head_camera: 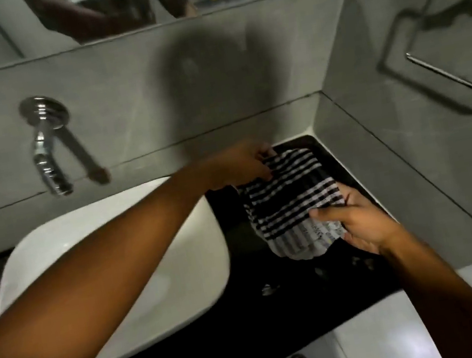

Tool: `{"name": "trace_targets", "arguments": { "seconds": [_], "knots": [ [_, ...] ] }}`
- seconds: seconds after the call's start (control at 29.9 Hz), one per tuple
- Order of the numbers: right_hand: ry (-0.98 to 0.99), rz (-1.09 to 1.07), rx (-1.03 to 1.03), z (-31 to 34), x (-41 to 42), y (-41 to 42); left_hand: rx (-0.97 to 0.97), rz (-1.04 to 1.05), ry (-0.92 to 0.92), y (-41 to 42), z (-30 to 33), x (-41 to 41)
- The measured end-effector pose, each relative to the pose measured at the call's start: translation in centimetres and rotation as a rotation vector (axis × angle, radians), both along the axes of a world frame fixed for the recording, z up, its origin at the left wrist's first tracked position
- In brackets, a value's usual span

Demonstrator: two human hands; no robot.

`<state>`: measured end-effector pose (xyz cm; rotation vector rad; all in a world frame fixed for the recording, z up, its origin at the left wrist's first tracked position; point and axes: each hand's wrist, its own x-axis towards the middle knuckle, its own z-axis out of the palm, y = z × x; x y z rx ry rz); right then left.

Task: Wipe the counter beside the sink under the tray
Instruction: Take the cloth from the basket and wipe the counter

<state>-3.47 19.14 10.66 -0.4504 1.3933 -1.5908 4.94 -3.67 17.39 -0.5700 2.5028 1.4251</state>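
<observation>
Cloth [289,198], soft and ribbed with black and white stripes, is stretched over the dark table [282,311] in the corner to the right of the sink [113,277], and no tray shows anywhere here. The left hand [242,165] reaches across the basin and pinches the far edge, its grip closed on the fabric; the right hand [361,223] has its grip closed on the near, paler end. Holding it at both ends looks like a way to spread or fold it flat so more of it meets the surface. The table is glossy and black, edged by a pale seam against grey matte wall tiles, with a few small wet-looking specks nearer the front. The sink is smooth, white and rounded, under a shiny chrome tap [47,148] on the wall.
</observation>
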Motion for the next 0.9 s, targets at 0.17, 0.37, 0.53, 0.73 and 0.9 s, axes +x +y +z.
{"name": "trace_targets", "arguments": {
  "seconds": [0.17,0.37,0.53,0.73,0.9],
  "knots": [
    [0.078,-0.214,0.434,-7.9,-5.4,6.0,-0.2,-0.137,-0.057,7.4,-10.4,-8.7],
    [0.313,-0.123,0.972,-13.7,-7.0,9.5,-0.345,-0.207,-0.036,9.7,-20.4,-10.5],
    [1.039,-0.065,1.044,-15.7,-5.4,8.5,-0.809,-0.218,-0.035,3.8,-26.1,-5.5],
    [1.118,0.042,1.069,-19.8,-1.5,2.0,-0.849,-0.225,-0.084,3.8,-28.7,-4.3],
    [1.268,0.411,0.75,-19.9,6.4,7.0,-0.877,-0.212,-0.055,3.9,-29.4,-3.8]
  ]
}}
